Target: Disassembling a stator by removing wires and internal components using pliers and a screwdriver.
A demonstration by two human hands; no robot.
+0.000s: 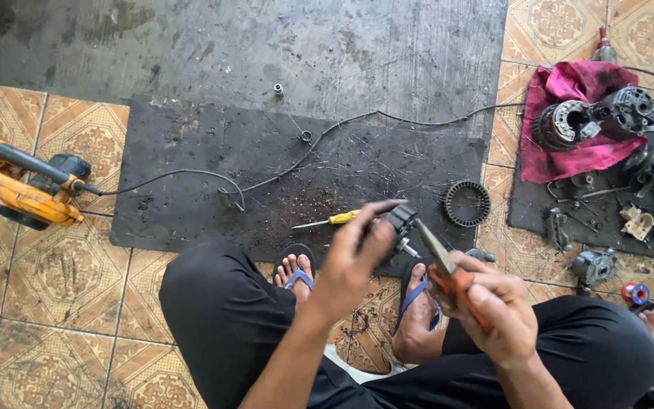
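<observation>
Currently the left hand [353,254] has its fingers pinched around a small black boxy part [398,225] with a short metal pin sticking out below, held up over the knees above the floor. Right hand [493,310] is clenched on the orange grips of a pair of pliers [448,269]; their grey tapered metal nose points up-left and meets the black part, contact point too small to resolve. On the floor just beyond the hands, a yellow-handled screwdriver [332,220] lies flat on a dark, scuffed rubber mat [191,174] littered with fine wire clippings and rusty grit. A ribbed ring-shaped stator core [467,203] sits at the mat's right edge. A thin black cable [191,176] snakes across the mat to an orange-yellow power tool [20,189] lying on patterned ceramic tiles at left. Far right: crumpled magenta cloth [577,121] carrying a round wound motor part [565,125] and a dark cast housing [630,110], with small metal parts scattered on a second mat nearby. Bare concrete at top, rough and stained. Feet in blue-strap sandals under the hands.
</observation>
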